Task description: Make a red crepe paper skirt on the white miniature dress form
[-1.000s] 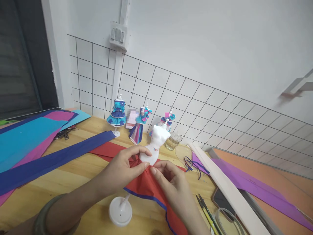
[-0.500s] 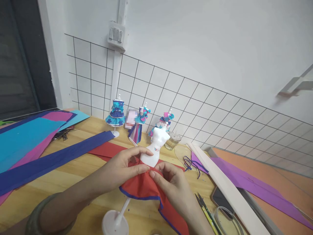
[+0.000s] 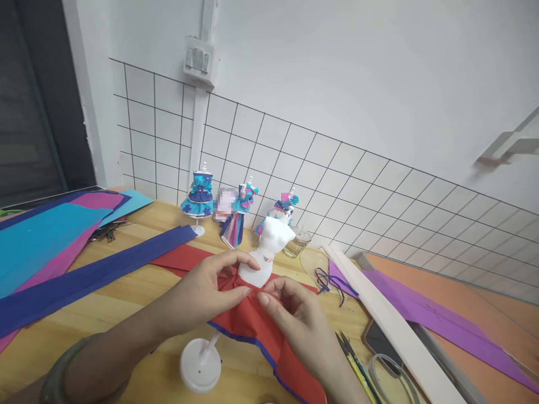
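A small white mannequin torso (image 3: 272,247) leans on a thin rod over its round white base (image 3: 200,365). A red paper skirt with a blue hem (image 3: 252,322) is gathered at its waist. My left hand (image 3: 206,292) pinches the red paper against the waist from the left. My right hand (image 3: 290,311) pinches the same gathered edge from the right, fingertips nearly meeting the left ones.
Three dressed mini mannequins (image 3: 201,196) stand by the wire grid. Blue, pink and dark blue paper sheets (image 3: 50,241) lie left; a red sheet (image 3: 181,257) behind. Glass jar (image 3: 297,242), blue cord (image 3: 326,279), white strip (image 3: 391,325), purple paper (image 3: 438,320), scissors (image 3: 351,359), phone (image 3: 379,342) right.
The mannequin and skirt shifted slightly; the base slid a little right. My fingers have worked the red paper tighter against the waist.
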`<state>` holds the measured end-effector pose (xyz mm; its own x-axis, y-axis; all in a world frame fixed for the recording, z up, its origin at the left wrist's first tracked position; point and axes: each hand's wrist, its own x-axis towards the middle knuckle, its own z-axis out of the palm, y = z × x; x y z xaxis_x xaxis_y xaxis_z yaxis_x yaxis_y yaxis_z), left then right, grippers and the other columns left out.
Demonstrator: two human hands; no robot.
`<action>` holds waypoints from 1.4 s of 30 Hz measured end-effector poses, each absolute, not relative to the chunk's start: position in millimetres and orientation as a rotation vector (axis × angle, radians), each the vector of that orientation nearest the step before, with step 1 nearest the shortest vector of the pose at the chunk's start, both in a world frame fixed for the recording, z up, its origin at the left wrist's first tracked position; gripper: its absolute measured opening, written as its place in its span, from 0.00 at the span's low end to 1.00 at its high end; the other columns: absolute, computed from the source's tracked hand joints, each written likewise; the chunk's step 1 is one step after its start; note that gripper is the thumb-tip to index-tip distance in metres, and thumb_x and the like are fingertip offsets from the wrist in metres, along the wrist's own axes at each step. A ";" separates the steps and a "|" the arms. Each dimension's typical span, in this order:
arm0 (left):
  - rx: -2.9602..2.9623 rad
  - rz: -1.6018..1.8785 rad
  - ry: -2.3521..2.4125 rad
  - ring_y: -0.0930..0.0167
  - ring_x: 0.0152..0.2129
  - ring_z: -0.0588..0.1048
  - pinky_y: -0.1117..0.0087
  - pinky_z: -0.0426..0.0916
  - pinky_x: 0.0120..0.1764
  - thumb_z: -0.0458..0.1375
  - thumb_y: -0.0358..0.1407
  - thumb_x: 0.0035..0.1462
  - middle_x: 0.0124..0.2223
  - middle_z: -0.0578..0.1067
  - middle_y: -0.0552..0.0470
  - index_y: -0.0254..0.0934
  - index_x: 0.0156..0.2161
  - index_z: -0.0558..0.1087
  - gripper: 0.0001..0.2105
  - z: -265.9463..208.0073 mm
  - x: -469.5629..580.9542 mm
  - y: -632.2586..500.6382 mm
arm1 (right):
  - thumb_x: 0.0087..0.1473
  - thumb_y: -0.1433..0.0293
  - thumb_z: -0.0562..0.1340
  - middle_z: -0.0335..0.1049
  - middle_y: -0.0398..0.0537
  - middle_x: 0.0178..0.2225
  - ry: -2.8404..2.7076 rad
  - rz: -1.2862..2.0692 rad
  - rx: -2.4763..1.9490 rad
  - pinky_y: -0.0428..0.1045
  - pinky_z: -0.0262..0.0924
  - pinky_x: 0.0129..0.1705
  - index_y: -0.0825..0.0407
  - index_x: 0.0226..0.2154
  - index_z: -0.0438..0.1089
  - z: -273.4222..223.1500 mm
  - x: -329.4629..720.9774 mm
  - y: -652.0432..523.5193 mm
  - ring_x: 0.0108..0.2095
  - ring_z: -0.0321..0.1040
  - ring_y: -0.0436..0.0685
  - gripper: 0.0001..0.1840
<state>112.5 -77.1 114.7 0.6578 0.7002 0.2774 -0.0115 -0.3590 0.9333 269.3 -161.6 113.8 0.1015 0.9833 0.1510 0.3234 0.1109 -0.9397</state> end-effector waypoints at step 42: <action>1.716 0.892 0.496 0.72 0.40 0.70 0.73 0.66 0.41 0.59 0.32 0.51 0.38 0.71 0.58 0.44 0.39 0.66 0.09 111.2 116.2 -84.0 | 0.50 0.61 0.61 0.66 0.42 0.23 -1.322 0.788 -1.443 0.44 0.53 0.26 0.54 0.26 0.68 113.5 263.1 -163.0 0.25 0.58 0.48 0.12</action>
<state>116.2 -84.0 111.2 0.6307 0.7088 0.3159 -0.1050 -0.3253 0.9398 263.1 -163.0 113.5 0.1949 0.9692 0.1506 0.3279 0.0804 -0.9413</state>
